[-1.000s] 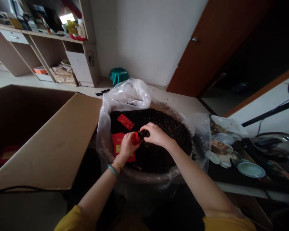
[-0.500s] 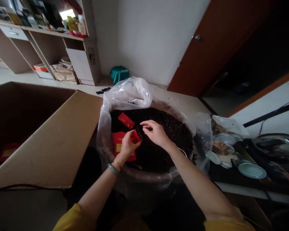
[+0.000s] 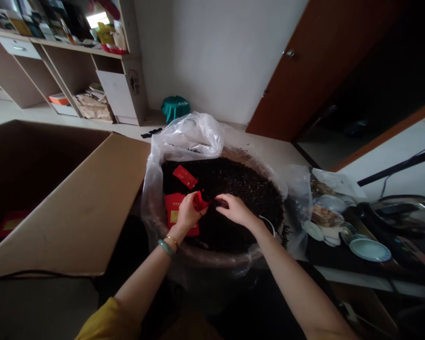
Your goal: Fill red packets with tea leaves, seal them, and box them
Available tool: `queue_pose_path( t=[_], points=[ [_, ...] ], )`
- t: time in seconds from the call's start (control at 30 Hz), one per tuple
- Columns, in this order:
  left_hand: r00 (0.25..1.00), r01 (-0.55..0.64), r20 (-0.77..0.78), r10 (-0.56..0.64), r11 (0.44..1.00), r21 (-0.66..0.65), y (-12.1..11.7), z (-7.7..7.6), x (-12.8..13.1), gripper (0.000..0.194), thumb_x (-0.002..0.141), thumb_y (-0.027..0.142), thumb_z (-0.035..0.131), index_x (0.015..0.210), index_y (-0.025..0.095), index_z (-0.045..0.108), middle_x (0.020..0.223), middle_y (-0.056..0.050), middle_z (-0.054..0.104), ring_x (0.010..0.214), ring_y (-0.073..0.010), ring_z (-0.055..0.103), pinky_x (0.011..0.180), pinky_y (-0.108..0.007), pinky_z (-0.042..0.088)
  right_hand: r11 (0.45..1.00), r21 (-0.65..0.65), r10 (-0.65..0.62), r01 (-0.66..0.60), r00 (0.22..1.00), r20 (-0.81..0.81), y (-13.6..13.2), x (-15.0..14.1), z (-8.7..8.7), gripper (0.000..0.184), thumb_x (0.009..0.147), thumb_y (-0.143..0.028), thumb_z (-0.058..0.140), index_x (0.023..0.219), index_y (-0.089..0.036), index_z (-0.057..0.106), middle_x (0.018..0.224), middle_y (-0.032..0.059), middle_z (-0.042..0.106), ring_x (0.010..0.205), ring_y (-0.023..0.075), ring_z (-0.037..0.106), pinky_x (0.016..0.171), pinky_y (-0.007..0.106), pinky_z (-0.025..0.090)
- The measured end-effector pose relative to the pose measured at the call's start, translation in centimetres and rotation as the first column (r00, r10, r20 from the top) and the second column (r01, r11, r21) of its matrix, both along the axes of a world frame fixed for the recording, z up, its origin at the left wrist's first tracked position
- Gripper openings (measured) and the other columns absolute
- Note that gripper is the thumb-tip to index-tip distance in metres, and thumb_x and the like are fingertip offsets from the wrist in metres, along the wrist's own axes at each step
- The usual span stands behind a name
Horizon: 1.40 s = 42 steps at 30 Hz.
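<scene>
My left hand (image 3: 187,212) is closed around a small red packet (image 3: 200,202), its mouth turned up and toward the right. Close by on the right, my right hand (image 3: 235,210) has curled fingers around a little dark matter, which looks like the dried leaves below. Both hands are over a round tub lined with clear plastic (image 3: 198,137). Dark dried leaves (image 3: 248,179) fill it. One red packet (image 3: 185,177) lies flat on the leaves beyond my left hand. Larger red packets (image 3: 173,202) rest partly under that hand. A white curved rim (image 3: 270,225) shows beside my right forearm.
A large cardboard box (image 3: 92,203) stands at the left with a red item (image 3: 14,222) inside. On the right, a dark surface bears a pale green lid-like dish (image 3: 370,249) and plastic bags. A teal-covered object (image 3: 176,108) sits near the wall.
My right hand held dark leaves at the packet's mouth, then opened beside it. Now it is lower and slightly to the right with fingers curled. My left hand keeps the red packet nearly in place.
</scene>
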<state>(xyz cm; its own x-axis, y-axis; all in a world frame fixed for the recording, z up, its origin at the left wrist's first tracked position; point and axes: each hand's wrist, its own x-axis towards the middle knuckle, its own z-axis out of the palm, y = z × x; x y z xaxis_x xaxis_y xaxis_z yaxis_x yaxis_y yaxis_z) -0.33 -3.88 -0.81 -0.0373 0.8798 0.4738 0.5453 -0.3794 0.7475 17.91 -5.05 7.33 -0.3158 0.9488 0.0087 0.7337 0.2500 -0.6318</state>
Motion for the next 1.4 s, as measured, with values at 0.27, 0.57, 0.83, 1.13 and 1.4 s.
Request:
queue_pose_path(
  t=[0.27,0.57,0.83,1.13,1.4],
  points=[
    [0.997,0.064,-0.039,-0.062,0.997,0.049,-0.2,0.5,-0.1,0.053,0.064,0.020,0.075,0.112,0.020,0.053,0.105,-0.006,0.060,0.097,-0.0218,0.060,0.086,-0.037,0.052,0.988,-0.106,0.156,-0.115,0.784,0.601,-2.6,-3.8,-3.6,0.075,0.064,-0.024,0.079,0.132,-0.024,0.048,0.135,0.0172,0.047,0.116,0.0372,0.048,0.083,0.046,0.050],
    [0.997,0.056,-0.061,-0.053,0.997,0.052,-0.3,0.6,-0.1,0.053,0.065,0.019,0.074,0.112,0.021,0.052,0.103,-0.004,0.058,0.095,-0.0206,0.060,0.084,-0.035,0.053,1.000,0.016,0.004,-0.010,0.951,0.309,-1.6,-0.9,-2.6,0.028,0.071,-0.004,0.058,0.092,-0.019,0.070,0.095,0.0073,0.069,0.089,0.0205,0.064,0.081,0.032,0.051],
    [0.994,0.088,-0.067,-0.087,0.996,0.014,-0.2,0.1,-0.1,0.055,0.064,0.021,0.076,0.113,0.022,0.052,0.102,-0.003,0.054,0.091,-0.0188,0.060,0.078,-0.031,0.054,0.989,-0.058,-0.147,0.136,0.938,-0.314,0.3,-1.0,3.3,0.026,0.070,-0.022,0.065,0.095,-0.019,0.069,0.086,0.0012,0.071,0.053,0.0116,0.063,0.051,0.023,0.052],
    [0.993,0.085,-0.083,-0.084,0.996,0.010,-0.4,0.6,-0.1,0.054,0.062,0.019,0.076,0.112,0.023,0.053,0.100,-0.003,0.055,0.089,-0.0185,0.059,0.078,-0.032,0.053,0.992,0.072,-0.082,0.100,0.972,-0.222,1.5,-3.0,2.3,0.029,0.067,-0.010,0.065,0.095,-0.019,0.067,0.087,0.0019,0.071,0.082,0.0148,0.066,0.078,0.028,0.053],
    [0.983,0.123,-0.134,-0.123,0.992,-0.007,-0.5,0.3,-0.1,0.048,0.065,0.020,0.075,0.110,0.024,0.056,0.099,-0.002,0.056,0.088,-0.0183,0.059,0.079,-0.031,0.053,0.987,0.161,-0.064,0.013,0.945,0.320,0.7,-3.7,3.2,0.016,0.078,-0.010,0.058,0.083,-0.019,0.071,0.089,0.0070,0.064,0.078,0.0172,0.062,0.076,0.028,0.048]
  ],
)
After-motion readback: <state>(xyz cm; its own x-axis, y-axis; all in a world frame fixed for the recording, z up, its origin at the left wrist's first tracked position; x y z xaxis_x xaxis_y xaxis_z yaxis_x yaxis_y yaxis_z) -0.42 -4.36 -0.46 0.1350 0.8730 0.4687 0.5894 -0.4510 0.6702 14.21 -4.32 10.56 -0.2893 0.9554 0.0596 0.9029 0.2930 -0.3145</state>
